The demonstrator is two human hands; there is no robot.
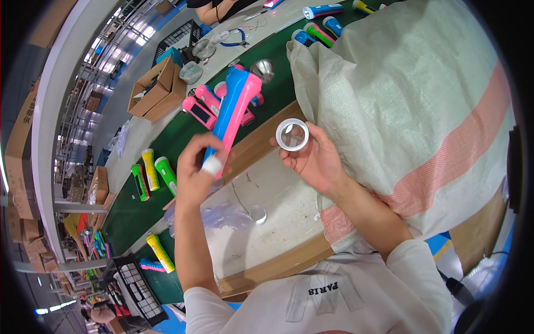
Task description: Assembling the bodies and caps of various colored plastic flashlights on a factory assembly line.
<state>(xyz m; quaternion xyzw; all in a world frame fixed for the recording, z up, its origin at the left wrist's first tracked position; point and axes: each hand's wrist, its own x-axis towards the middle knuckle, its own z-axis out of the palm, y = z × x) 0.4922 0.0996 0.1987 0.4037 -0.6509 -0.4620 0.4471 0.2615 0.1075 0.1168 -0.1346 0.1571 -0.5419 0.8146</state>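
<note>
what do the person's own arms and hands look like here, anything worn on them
Both forearms are bare below short white sleeves. The left hand has a white band, like tape or a bandage, wrapped around one finger. The right hand shows no glove, ring or watch.

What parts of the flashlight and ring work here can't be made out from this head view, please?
- Pink and blue flashlight: its lower end is hidden inside the left hand.
- White ring: whether it carries a clear lens is too small to tell.
- Woven sack: contents hidden by its fabric.
- Far flashlights: cut off by the top edge.
</note>
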